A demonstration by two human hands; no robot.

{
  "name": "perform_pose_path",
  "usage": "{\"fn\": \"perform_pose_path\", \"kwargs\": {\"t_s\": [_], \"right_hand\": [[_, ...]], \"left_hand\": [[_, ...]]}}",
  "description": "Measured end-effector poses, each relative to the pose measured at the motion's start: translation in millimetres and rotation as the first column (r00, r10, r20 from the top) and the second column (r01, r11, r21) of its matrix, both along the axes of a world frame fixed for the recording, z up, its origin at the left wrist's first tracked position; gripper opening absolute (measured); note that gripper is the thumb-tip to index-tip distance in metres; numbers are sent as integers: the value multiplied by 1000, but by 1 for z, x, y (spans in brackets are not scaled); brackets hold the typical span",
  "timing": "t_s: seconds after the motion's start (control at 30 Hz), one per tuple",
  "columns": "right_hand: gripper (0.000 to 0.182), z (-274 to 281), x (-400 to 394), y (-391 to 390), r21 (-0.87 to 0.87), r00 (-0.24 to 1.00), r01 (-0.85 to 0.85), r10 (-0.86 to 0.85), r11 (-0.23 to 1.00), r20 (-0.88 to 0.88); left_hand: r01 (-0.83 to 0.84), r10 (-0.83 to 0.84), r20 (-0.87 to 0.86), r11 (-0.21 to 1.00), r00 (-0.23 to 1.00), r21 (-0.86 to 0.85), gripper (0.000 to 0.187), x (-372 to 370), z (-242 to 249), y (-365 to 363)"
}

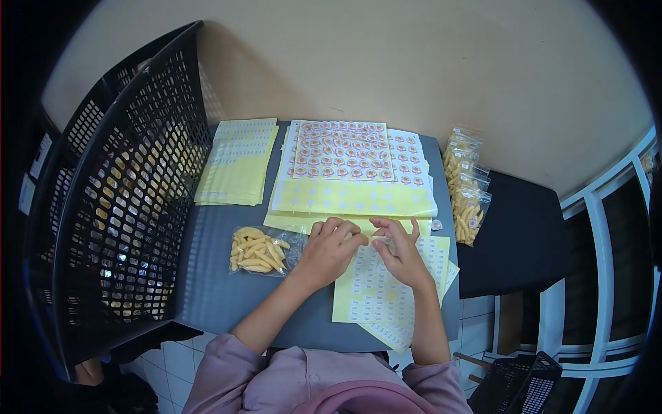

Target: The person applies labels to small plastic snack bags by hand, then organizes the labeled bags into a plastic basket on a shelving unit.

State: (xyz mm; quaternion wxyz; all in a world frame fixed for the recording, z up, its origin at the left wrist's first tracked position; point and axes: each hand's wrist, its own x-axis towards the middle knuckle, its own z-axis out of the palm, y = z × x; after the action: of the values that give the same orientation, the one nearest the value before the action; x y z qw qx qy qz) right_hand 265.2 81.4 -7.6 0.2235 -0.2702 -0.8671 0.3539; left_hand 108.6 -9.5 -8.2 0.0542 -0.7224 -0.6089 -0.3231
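Beige wall point(345, 62) stands behind your grey tabletop point(207, 252), and a tall black perforated plastic crate point(124, 179) fills your left side. Your left hand point(334, 247) and right hand point(402, 254) meet near the table's middle, fingertips close together; the left is curled, the right has its fingers partly spread. You may have something small between them, but I cannot tell whether either hand is clamped on it.

Under your right hand lies a pale yellow sheet of small printed labels point(372, 297), overlapping another at its lower edge. Just left of your left hand, a clear plastic bag of yellow finger-shaped pieces point(258, 252) lies flat on the tabletop. Beyond your hands are white sheets of round orange-and-pink stickers point(345, 148), with a stack of yellow sheets point(234, 169) to their left. Similar filled clear bags point(463, 190) line up by the table's right edge, beside a black-covered surface point(514, 234).
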Motion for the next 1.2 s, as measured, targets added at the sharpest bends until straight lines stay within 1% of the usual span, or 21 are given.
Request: {"fn": "perform_pose_path", "kwargs": {"t_s": [0.13, 0.2, 0.3, 0.43, 0.5, 0.63, 0.7, 0.73, 0.8, 0.83, 0.87, 0.9, 0.93, 0.97, 1.0, 1.03, 1.07, 1.1, 1.13, 1.2], "right_hand": [[37, 6, 2, -5, -12, 999, 14, -14, 1000, -31], [39, 10, 3, -7, 3, 1000, 18, -18, 1000, 7], [39, 8, 4, -6, 24, 1000, 11, -11, 1000, 7], [39, 8, 5, -6, 32, 999, 23, -24, 999, 23], [38, 10, 5, -6, -13, 1000, 29, -29, 999, 7], [39, 8, 6, -6, -18, 999, 36, -36, 999, 25], [40, 9, 6, -6, -44, 999, 34, -32, 998, 37], [40, 10, 6, -6, -45, 999, 34, -32, 998, 37], [41, 11, 6, -6, -61, 1000, 31, -31, 998, 3], [41, 12, 7, -6, -60, 1000, 31, -31, 998, 4], [44, 12, 7, -7, -48, 999, 25, -26, 999, -22], [46, 12, 6, -8, -37, 999, 19, -21, 999, -49], [46, 14, 5, -9, -37, 999, 19, -20, 999, -49], [44, 19, 3, -11, 73, 993, 73, -65, 995, -102], [41, 24, 2, -13, 181, 982, 132, -103, 975, -159], [41, 28, 1, -15, 187, 982, 133, -103, 973, -161], [36, 32, 2, -17, 349, 960, 234, -159, 907, -230], [31, 35, 1, -21, 491, 931, 334, -198, 805, -307], [31, 38, -1, -26, 496, 931, 333, -195, 802, -310], [24, 41, -7, -38, 418, 872, 428, -244, 801, -425]], "left_hand": [[57, -56, 57, 998, 997, -17, 18, 2, -3, 1], [113, -118, 101, 992, 988, 55, 20, 3, -3, 3], [153, -162, 128, 985, 978, 76, 19, 1, -7, 6], [207, -215, 116, 976, 970, 73, 17, -2, -5, 9], [236, -245, 97, 967, 965, 97, 16, -3, -8, 12], [271, -277, 62, 959, 959, 86, 14, -6, -6, 16], [311, -315, 40, 947, 948, 76, 24, -8, -3, 18], [311, -315, 40, 947, 948, 76, 24, -8, 2, 19], [219, -233, 135, 969, 963, 114, 40, -7, 14, 21], [219, -234, 135, 969, 963, 114, 40, -8, 14, 19], [266, -229, 341, 962, 912, -67, 45, -11, 14, 16], [340, -175, 529, 912, 830, -232, 51, -12, 14, 14], [339, -174, 529, 912, 831, -233, 51, -11, 15, 13], [343, -54, 700, 897, 712, -280, 47, -10, 18, 12], [358, 76, 827, 877, 557, -321, 44, -8, 21, 11], [358, 71, 827, 878, 557, -317, 44, -5, 24, 11], [321, 83, 908, 919, 410, -229, 41, -1, 27, 10], [267, 79, 965, 952, 250, -147, 39, 2, 30, 9], [265, 73, 965, 954, 252, -142, 39, 5, 35, 8], [170, 1, 973, 984, 231, -42, 38, 11, 43, 2]]}}
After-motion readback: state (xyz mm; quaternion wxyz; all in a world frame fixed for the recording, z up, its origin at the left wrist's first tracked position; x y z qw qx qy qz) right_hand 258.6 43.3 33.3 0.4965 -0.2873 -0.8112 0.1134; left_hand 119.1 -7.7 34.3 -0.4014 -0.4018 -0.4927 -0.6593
